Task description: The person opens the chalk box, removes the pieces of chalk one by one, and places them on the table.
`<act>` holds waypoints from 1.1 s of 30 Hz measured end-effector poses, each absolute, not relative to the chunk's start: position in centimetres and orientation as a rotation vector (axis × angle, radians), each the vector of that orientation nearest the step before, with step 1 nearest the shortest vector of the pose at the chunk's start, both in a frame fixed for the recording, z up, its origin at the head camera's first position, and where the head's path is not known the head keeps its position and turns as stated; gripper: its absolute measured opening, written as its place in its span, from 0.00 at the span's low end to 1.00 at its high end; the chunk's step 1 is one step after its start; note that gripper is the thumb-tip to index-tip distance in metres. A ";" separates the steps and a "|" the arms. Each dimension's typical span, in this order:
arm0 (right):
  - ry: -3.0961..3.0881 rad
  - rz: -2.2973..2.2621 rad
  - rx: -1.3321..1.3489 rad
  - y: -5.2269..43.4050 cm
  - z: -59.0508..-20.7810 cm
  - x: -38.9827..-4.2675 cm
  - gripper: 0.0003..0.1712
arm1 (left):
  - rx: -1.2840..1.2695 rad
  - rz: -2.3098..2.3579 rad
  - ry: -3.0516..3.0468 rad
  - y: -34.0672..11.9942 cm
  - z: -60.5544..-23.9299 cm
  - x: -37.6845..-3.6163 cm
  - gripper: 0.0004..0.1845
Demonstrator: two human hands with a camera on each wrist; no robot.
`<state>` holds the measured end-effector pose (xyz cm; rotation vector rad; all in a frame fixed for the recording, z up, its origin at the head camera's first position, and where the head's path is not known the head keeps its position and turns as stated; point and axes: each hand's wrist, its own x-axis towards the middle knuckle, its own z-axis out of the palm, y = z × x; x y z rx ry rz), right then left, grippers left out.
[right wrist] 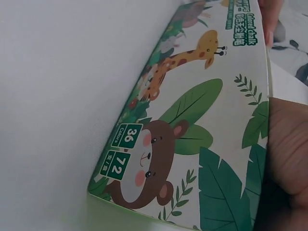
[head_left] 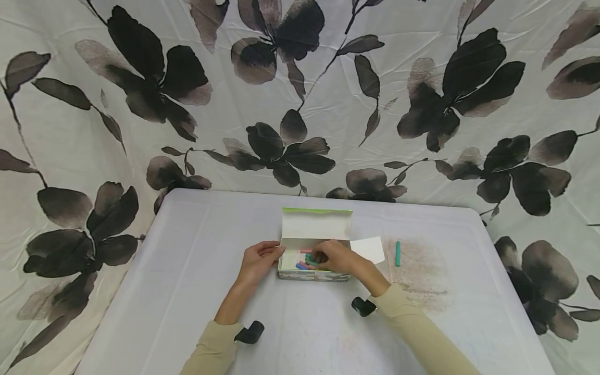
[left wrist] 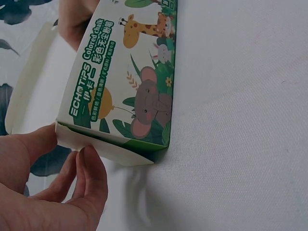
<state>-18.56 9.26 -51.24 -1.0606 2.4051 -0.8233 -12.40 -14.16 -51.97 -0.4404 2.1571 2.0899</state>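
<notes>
A box of colored chalk (head_left: 314, 277) stands on the table with its lid (head_left: 316, 224) raised at the back. Pink, blue and green chalk sticks (head_left: 305, 251) lie inside it. At the box's left end, my left hand (head_left: 259, 260) grips the white end flap (left wrist: 103, 149) between thumb and fingers. My right hand (head_left: 335, 256) reaches into the box from the right, fingers bent down among the sticks. I cannot tell whether those fingertips pinch a stick. In the right wrist view, the printed front wall (right wrist: 192, 120) hides most of that hand.
A single green chalk stick (head_left: 398, 253) lies right of the box, on a brownish chalk smudge (head_left: 422, 281) on the white table (head_left: 187, 291). The right end flap (head_left: 369, 250) is folded outward. Floral cloth (head_left: 356, 104) hangs behind the table.
</notes>
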 end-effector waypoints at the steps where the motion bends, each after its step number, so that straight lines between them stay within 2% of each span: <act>1: 2.402 -0.817 -1.060 9.2 -51.2 -18.6 0.08 | -0.442 2.088 2.159 -14.2 -52.0 -12.4 0.20; 9: 2.358 -0.847 -1.060 9.9 -50.0 -18.4 0.06 | -0.475 2.074 2.158 -14.0 -51.7 -12.4 0.19; 19: 2.357 -1.100 -1.080 12.0 -49.2 -18.6 0.09 | -0.489 2.057 2.169 -14.1 -51.9 -12.6 0.18; 33: 2.423 -1.381 -0.718 15.4 -47.3 -18.8 0.18 | -0.488 2.062 2.165 -14.1 -51.8 -12.6 0.18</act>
